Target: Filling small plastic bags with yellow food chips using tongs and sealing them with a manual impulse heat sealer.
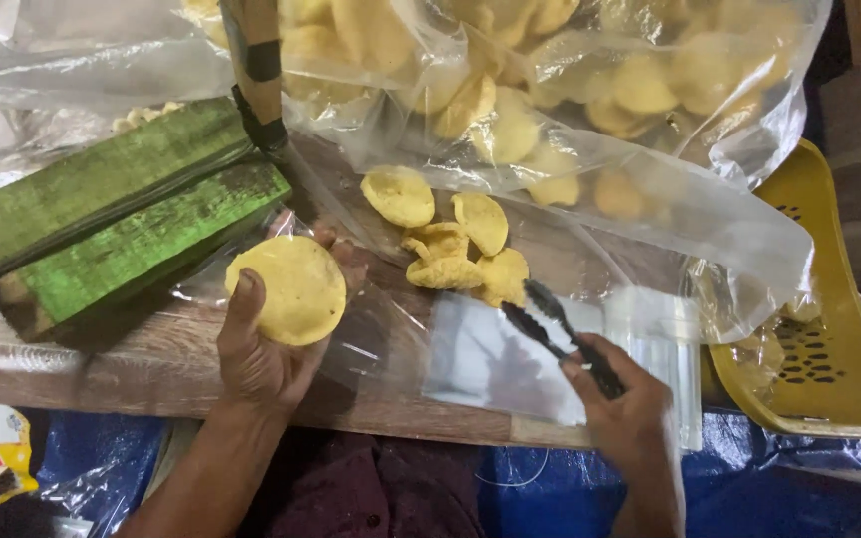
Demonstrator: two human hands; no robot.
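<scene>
My left hand (269, 344) holds a round yellow cracker (287, 289), or a small stack of them, thumb across its left edge, just above a wooden board (102, 364). My right hand (628, 403) grips black tongs (560, 334) whose tips point up-left toward a loose pile of yellow crackers (450, 239) lying on clear plastic. The tong tips sit close to the nearest cracker of that pile. Small clear bags (510, 354) lie flat under the tongs.
A big clear plastic bag (590, 110) full of crackers spreads across the top. Two green-painted wooden blocks (122, 224) lie at the left. A yellow perforated plastic basket (829, 329) stands at the right. Blue sheeting (749, 478) covers the floor below.
</scene>
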